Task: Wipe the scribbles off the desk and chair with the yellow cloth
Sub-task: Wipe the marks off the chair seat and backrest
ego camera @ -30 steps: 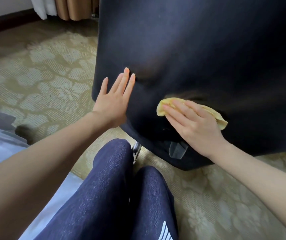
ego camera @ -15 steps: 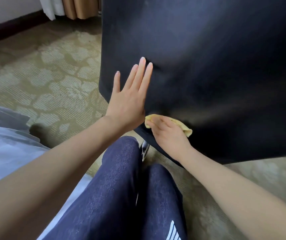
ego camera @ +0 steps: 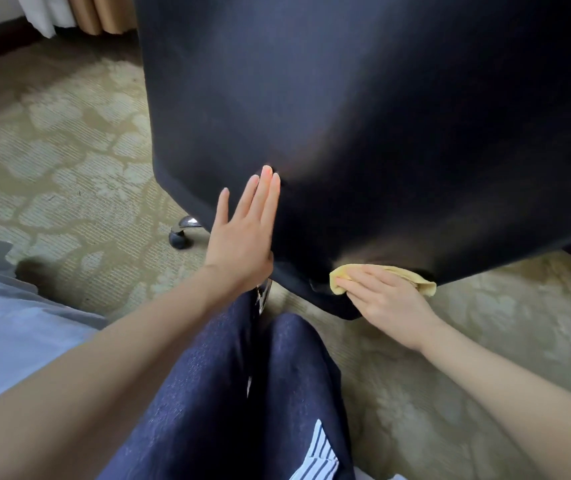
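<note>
— What is the chair like?
— A broad, dark, smooth back, faintly glossy, with a rounded lower edge. One shiny metal leg ends in a black wheel.
— And the room?
— A beige carpet with a pale flower pattern and a ribbed weave. Tan and white curtains hang at the far wall. A pale grey sheet lies at the left, and legs in dark denim stretch toward the chair.
— Where is the yellow cloth?
— At the bottom edge of the chair back, soft and crumpled, under the right hand. That hand lies flat on it with straight fingers, pressing it to the chair; the cloth peeks out at both sides.
— And the left hand?
— Flat against the chair back, up and to the left of the cloth, fingers straight and close together, pointing up.
</note>
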Action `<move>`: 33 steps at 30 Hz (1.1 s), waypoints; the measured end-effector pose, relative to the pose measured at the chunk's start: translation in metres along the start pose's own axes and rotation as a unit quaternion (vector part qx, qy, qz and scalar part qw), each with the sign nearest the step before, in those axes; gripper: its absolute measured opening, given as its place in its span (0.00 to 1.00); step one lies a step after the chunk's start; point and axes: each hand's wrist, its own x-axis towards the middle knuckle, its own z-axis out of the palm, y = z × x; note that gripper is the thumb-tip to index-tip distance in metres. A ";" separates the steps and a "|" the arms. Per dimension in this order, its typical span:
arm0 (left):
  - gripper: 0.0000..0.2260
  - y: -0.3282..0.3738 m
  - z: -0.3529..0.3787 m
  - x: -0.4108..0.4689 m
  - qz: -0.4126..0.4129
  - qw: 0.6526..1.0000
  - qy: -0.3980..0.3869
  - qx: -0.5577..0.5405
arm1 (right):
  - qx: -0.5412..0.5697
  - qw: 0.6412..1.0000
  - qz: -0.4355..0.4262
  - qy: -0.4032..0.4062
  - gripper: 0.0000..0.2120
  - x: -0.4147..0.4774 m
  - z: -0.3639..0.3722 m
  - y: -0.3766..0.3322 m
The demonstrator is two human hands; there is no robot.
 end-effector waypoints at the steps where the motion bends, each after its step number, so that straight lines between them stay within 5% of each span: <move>1: 0.44 -0.001 0.000 0.000 -0.002 1.000 0.002 0.007 | 0.000 1.000 0.000 0.025 0.10 -0.001 -0.004 0.005; 12: 0.41 -0.016 -0.003 0.005 0.006 0.999 0.002 0.052 | -0.019 0.972 0.066 0.223 0.09 0.066 -0.072 0.037; 18: 0.40 -0.033 -0.008 0.014 0.010 0.999 -0.001 0.050 | -0.013 0.959 0.099 0.264 0.14 0.121 -0.085 0.034; 23: 0.40 -0.061 -0.021 0.024 0.039 0.996 -0.020 0.079 | -0.069 0.983 0.097 0.141 0.21 0.152 -0.061 0.011; 33: 0.42 -0.063 -0.038 0.018 0.060 0.998 -0.026 -0.016 | -0.130 0.981 -0.015 -0.142 0.14 0.157 -0.011 -0.057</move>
